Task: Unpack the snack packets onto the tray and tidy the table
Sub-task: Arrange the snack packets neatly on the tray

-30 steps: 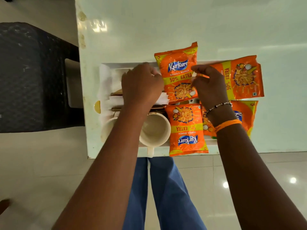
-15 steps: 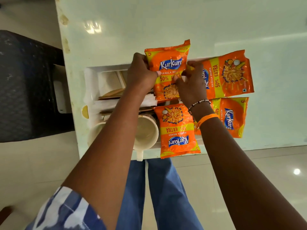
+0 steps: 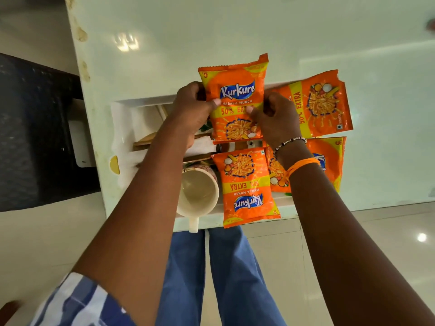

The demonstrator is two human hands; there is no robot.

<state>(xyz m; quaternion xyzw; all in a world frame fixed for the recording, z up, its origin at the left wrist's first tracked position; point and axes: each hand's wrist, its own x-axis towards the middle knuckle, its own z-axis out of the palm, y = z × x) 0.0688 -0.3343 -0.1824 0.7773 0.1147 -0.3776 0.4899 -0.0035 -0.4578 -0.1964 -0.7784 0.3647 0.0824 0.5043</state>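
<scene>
Both grips pinching Kurkure packet [image 3: 235,100]: left hand [image 3: 191,109], right hand [image 3: 274,116]. Print: "Masala Munch", "50% EXTRA".

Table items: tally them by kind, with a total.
Orange snack packets: 4 (held in both hands, far right, near centre, near right under the wrist)
Cream mug: 1
White tray: 1
Total: 6; the wooden and paper items on the tray are too hidden to count.
</scene>
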